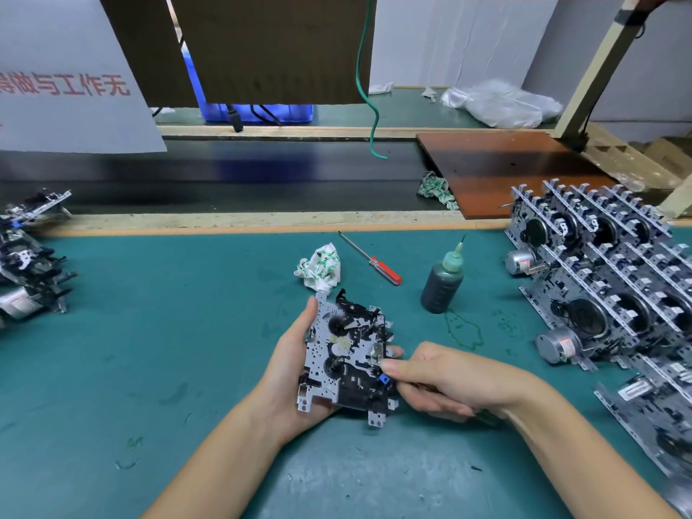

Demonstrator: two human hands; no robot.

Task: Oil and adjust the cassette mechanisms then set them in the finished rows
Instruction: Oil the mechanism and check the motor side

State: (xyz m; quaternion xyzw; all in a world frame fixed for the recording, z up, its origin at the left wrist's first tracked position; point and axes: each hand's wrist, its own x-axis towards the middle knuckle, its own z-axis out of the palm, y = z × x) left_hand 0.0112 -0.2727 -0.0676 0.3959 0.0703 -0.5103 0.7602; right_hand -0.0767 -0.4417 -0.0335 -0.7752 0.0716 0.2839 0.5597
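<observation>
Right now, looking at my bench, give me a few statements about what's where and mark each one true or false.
1. The left hand holds a cassette mechanism above the mat. True.
2. The oil bottle lies tipped on its side. False: it stands upright, right of the red-handled screwdriver.
3. The right hand touches the mechanism's right edge. True.
4. The rows of mechanisms stand on the left. False: they stand on the right.
5. The screwdriver is in the right hand. False: it lies on the green mat.
</observation>
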